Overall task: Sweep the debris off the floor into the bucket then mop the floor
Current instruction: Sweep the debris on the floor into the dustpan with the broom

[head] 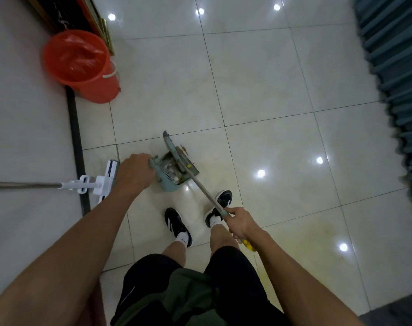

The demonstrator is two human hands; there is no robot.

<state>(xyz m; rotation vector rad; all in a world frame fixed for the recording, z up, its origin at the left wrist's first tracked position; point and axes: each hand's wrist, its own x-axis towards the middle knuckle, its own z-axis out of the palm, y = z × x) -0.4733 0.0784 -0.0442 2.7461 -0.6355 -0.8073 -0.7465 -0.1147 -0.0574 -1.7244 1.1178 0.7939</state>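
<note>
Left hand (135, 171) clamped on dustpan (174, 170), right hand (241, 223) on broom (198, 180); tilting likely spills debris short of bucket (82, 64).

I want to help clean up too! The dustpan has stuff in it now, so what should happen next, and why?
Probably carry the dustpan over to the red bucket and tip it in. The left hand already holds its handle, debris sits inside, and the broom in the right hand rests at its mouth. The mop lies unused by the wall, so mopping comes later.
</note>
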